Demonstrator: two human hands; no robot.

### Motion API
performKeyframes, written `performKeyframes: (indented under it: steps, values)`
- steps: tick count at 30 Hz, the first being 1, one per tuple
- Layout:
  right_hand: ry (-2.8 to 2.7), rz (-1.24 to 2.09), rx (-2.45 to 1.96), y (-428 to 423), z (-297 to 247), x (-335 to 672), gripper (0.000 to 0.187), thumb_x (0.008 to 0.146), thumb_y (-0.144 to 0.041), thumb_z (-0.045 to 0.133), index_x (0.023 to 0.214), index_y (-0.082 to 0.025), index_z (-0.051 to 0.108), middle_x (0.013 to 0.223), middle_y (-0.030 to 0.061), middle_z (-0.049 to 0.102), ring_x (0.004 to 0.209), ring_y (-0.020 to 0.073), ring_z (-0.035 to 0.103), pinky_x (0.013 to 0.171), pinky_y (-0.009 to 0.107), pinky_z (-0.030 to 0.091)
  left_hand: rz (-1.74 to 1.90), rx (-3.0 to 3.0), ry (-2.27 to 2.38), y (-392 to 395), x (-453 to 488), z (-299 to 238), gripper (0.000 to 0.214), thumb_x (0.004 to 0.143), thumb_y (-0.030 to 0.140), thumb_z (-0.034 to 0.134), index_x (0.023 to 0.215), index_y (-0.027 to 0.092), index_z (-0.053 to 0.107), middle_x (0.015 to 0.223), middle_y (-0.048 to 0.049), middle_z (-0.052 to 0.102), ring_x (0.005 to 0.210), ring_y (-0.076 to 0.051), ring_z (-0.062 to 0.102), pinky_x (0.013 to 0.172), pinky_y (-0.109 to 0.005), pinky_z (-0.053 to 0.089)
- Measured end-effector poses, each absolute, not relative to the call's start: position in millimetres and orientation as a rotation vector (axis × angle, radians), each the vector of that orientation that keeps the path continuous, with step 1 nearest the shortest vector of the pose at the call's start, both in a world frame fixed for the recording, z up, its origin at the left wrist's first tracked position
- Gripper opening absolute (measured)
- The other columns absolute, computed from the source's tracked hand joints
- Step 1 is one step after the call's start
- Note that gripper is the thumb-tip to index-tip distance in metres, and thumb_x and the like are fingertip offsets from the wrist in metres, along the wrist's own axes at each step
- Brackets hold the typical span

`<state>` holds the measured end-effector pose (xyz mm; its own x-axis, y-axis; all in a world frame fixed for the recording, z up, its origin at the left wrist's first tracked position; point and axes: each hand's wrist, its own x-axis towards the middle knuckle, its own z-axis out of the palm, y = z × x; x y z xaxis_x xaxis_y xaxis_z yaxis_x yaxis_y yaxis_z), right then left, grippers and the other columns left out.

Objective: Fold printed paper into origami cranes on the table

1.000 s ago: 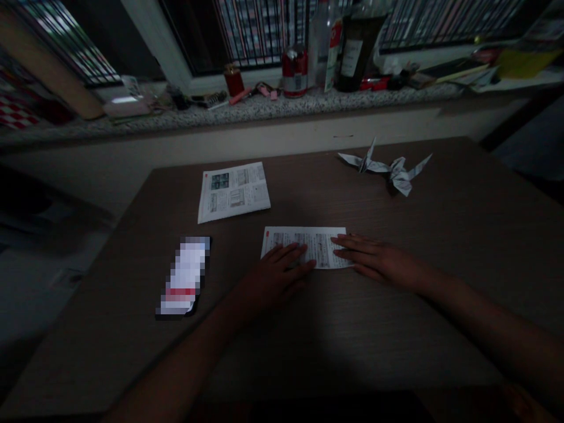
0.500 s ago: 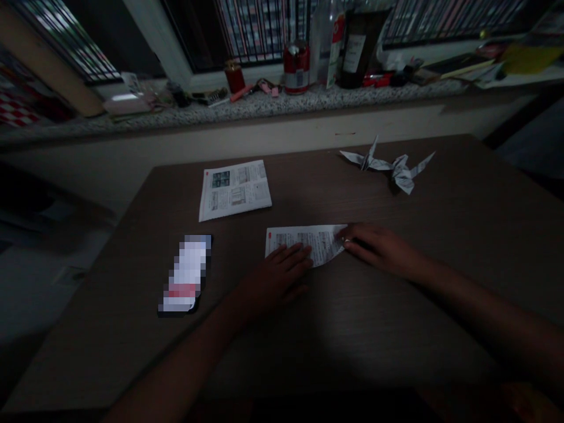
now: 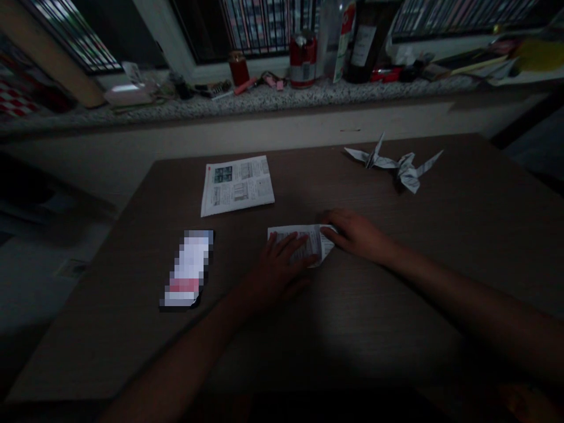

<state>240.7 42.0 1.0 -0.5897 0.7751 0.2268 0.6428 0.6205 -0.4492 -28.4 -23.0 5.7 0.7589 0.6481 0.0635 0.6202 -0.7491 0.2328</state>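
Observation:
A folded piece of printed paper (image 3: 326, 247) lies on the brown table (image 3: 361, 341) in front of me. My left hand (image 3: 279, 267) rests over it with fingers spread, covering much of the left and middle. At its right end, the fingers of my right hand (image 3: 359, 235) are closed on the edge, with a pale flap folded inward beside the thumb. The fingertips behind the paper's upper edge are partly hidden.
A larger sheet of newsprint (image 3: 240, 187) lies back left, above a phone (image 3: 188, 267) with a blurred screen. Two paper cranes (image 3: 409, 173) stand at the back right. Behind the table, a stone windowsill (image 3: 264, 103) carries a red can (image 3: 302, 61), bottles and small clutter.
My right hand has moved left, and the paper's right end is now turned inward, making it shorter. My left hand stays on the paper, its fingers spread wider.

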Motion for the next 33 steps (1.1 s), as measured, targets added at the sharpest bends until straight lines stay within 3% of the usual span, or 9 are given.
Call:
performKeyframes:
  steps: [4,6,9,13,16,19,33]
  values:
    - [-2.486,0.411,-1.136,45,-1,237,0.023,0.105,-0.037,0.046,0.104,-0.019,0.062,0.101,0.0115,0.066,0.097,0.0278,0.062,0.086,0.042,0.049,0.308,2.692,1.225,-18,-39,8,0.075,0.094,0.049,0.070,0.159,0.033,0.037,0.172,-0.0142,0.016,0.159,-0.040,0.013,0.124,-0.069,0.016]
    - [-2.502,0.402,-1.136,46,-2,235,0.024,0.106,-0.037,0.046,0.105,-0.019,0.062,0.101,0.0116,0.066,0.097,0.0278,0.062,0.086,0.041,0.049,0.321,2.652,1.303,-15,-46,9,0.081,0.091,0.047,0.074,0.160,0.030,0.035,0.172,-0.0153,0.015,0.158,-0.040,0.014,0.124,-0.068,0.020]
    - [-2.496,0.411,-1.157,47,-1,233,0.021,0.105,-0.035,0.048,0.103,-0.019,0.062,0.101,0.0112,0.066,0.097,0.0277,0.063,0.085,0.040,0.049,0.319,2.642,1.273,-13,-52,9,0.074,0.094,0.042,0.071,0.159,0.031,0.037,0.171,-0.0140,0.018,0.156,-0.038,0.024,0.122,-0.063,0.029]
    - [-2.464,0.471,-1.152,50,0,228,0.015,0.102,-0.032,0.051,0.103,-0.021,0.061,0.100,0.0096,0.066,0.095,0.0270,0.064,0.083,0.039,0.049,0.300,2.737,1.128,-15,-47,12,0.055,0.100,0.034,0.062,0.153,0.031,0.046,0.168,-0.0108,0.029,0.155,-0.035,0.027,0.125,-0.064,0.024]
    - [-2.434,0.491,-1.136,51,0,225,0.011,0.101,-0.030,0.053,0.100,-0.022,0.060,0.099,0.0094,0.065,0.095,0.0273,0.064,0.083,0.039,0.050,0.281,2.738,0.971,-18,-40,12,0.045,0.105,0.027,0.053,0.150,0.027,0.051,0.160,-0.0084,0.045,0.148,-0.029,0.040,0.121,-0.052,0.038]
    - [-2.394,0.505,-1.131,51,-1,223,0.006,0.099,-0.028,0.055,0.099,-0.022,0.058,0.100,0.0089,0.064,0.095,0.0267,0.063,0.084,0.038,0.050,0.249,2.734,0.950,-22,-35,11,0.043,0.107,0.028,0.049,0.150,0.029,0.051,0.154,-0.0078,0.053,0.143,-0.029,0.046,0.116,-0.051,0.044]
    - [-2.323,0.364,-1.172,55,-14,217,0.010,0.095,-0.030,0.063,0.093,-0.022,0.057,0.095,0.0087,0.061,0.092,0.0275,0.058,0.082,0.040,0.047,0.202,2.746,0.950,-25,-31,10,0.041,0.107,0.028,0.050,0.147,0.025,0.054,0.155,-0.0076,0.053,0.143,-0.030,0.046,0.118,-0.052,0.039]
